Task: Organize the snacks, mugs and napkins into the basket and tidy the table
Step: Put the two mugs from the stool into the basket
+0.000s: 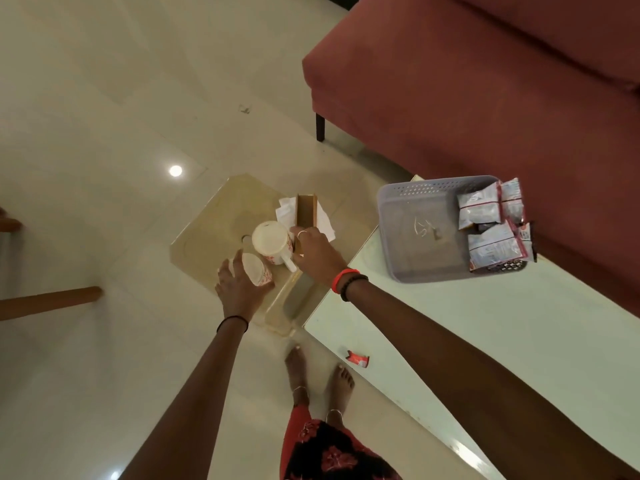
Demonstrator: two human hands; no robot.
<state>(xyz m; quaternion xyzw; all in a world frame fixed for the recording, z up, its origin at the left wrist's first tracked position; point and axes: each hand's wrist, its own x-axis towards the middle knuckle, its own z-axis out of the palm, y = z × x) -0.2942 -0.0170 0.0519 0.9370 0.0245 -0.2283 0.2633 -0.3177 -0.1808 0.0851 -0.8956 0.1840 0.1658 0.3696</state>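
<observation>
Two white mugs with red print sit on the beige lower shelf (214,220) of the table. My left hand (239,289) grips the nearer, tilted mug (256,270). My right hand (313,252) holds the farther mug (272,242) by its handle side. Behind the mugs stands a brown napkin holder (306,209) with white napkins (325,220) around it. On the white tabletop (485,341) to the right sits a grey perforated basket (408,216) with several snack packets (491,223) stacked at its right side.
A small red wrapper (358,358) lies near the tabletop's front edge. A red sofa (485,81) stands behind the table. Wooden furniture legs (52,299) show at the left over the tiled floor. My bare feet (318,372) are below the table edge.
</observation>
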